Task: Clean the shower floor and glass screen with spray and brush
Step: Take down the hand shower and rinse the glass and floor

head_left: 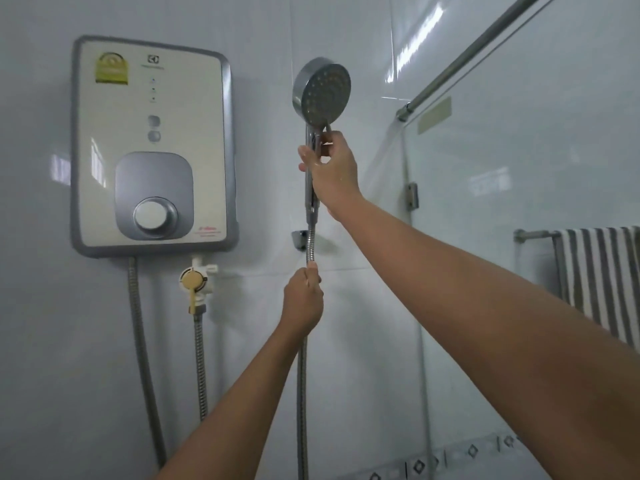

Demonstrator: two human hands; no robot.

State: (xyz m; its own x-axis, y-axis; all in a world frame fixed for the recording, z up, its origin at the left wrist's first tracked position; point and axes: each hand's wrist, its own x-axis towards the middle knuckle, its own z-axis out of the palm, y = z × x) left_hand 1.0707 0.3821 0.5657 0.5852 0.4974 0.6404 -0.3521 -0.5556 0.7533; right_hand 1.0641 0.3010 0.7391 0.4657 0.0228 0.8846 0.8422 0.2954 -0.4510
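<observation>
Right now I'm gripping the shower head point(323, 90) by its handle w/ my right hand point(330, 169), up near the wall. My left hand point(303, 301) is clenching round the hose point(302, 375) below. Glass screen point(502, 185) is standing to my right, heater point(152, 143) on the left.

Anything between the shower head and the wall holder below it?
Nothing foreign shows. Only its own hose runs down past the holder. The right hand grips the shower head handle above it; the left hand grips the hose below.
</observation>
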